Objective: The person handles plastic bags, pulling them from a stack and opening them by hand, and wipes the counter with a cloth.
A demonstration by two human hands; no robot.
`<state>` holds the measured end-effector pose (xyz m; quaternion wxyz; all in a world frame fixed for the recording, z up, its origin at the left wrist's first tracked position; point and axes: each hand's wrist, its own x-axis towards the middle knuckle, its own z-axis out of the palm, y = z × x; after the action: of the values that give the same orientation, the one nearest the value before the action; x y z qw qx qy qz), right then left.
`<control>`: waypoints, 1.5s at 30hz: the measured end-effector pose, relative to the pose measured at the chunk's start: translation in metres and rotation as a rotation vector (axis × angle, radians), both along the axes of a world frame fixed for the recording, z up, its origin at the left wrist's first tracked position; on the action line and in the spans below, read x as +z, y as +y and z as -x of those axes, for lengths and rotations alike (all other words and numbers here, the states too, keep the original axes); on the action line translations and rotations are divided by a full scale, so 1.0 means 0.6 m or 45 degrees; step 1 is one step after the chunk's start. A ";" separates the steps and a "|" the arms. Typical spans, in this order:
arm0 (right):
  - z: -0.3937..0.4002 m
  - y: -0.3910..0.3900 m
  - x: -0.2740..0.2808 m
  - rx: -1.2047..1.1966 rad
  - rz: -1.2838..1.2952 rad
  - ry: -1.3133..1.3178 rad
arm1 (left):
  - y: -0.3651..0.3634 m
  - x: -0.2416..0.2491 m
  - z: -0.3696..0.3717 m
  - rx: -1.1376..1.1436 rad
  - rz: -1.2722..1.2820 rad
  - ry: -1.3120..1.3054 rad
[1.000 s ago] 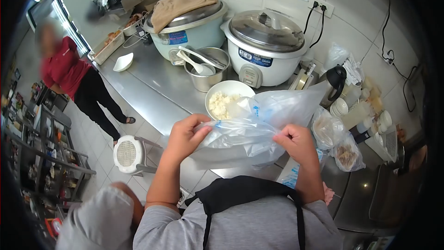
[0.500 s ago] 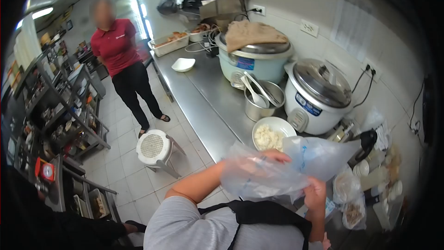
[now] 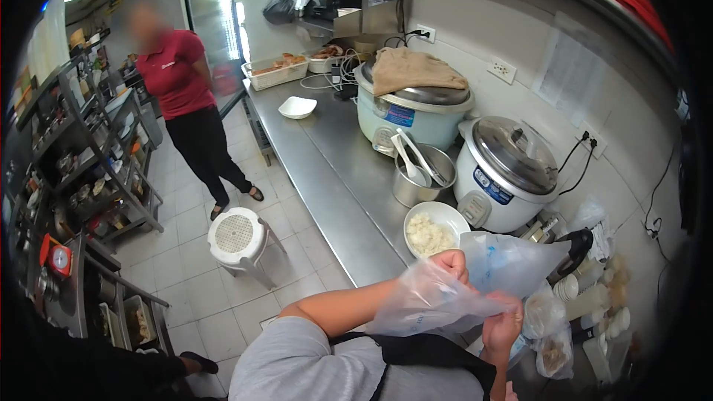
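A clear plastic bag [image 3: 420, 301] with faint blue print is stretched between my hands. My left hand [image 3: 451, 264], fingers curled, grips the bag's upper edge just in front of a white bowl [image 3: 462, 221] of rice [image 3: 429, 236]. Lower and to the right, my right hand [image 3: 505, 321] pinches the bag's other side. Right behind my hands lies more clear plastic [image 3: 505, 260] with blue print, its far end near a black handle [image 3: 578, 249].
Past the bowl stand a metal pot [image 3: 413, 191] with white ladles and two rice cookers [image 3: 499, 193] [image 3: 408, 120]. Small bags [image 3: 551, 353] and stacked cups lie at right. A white stool [image 3: 236, 234] and a person in a red shirt [image 3: 178, 74] are left of the counter.
My left hand has moved down and closed on the bag's edge; the bag has been drawn lower and narrower. The person has shifted left in view as the camera turned slightly.
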<state>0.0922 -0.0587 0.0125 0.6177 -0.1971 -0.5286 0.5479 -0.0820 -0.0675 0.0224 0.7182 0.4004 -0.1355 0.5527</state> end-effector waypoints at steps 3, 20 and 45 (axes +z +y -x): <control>0.007 -0.008 0.025 0.109 -0.076 0.162 | 0.010 -0.032 0.009 -0.106 -0.091 0.239; -0.097 0.093 0.091 -0.121 0.563 0.175 | 0.087 0.094 0.028 0.335 -0.279 0.423; -0.136 0.177 -0.373 0.005 1.227 0.086 | 0.119 -0.308 -0.083 0.427 0.987 1.015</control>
<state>0.1736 0.0478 -0.2112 0.4718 -0.4419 -0.1947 0.7377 -0.0325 0.0041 -0.1625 0.7106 0.3012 0.4231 0.4747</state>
